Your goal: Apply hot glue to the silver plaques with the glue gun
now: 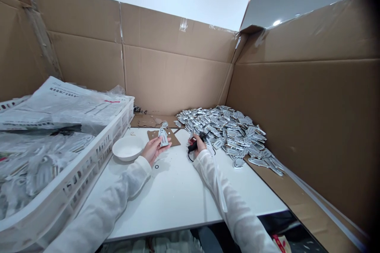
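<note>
My left hand (153, 149) is closed on a small flat grey-white piece (163, 137) with a rounded, narrower top, held upright over the table. My right hand (198, 146) grips a black handheld tool (194, 146); a thin dark cord loops below it. A white strip (220, 191) trails from near that hand along the forearm. Behind the left hand lies a brown cardboard square (175, 139). Just right of my right hand begins a large heap of similar flat pieces (219, 122). A small black ring (156, 167) lies under the left hand.
A white bowl (128, 148) stands left of my left hand. Along the left side is a white plastic basket (99, 154) with bagged pieces and a printed sheet (59, 104). Tall cardboard walls (178, 63) enclose the white table (175, 201) at the back and sides.
</note>
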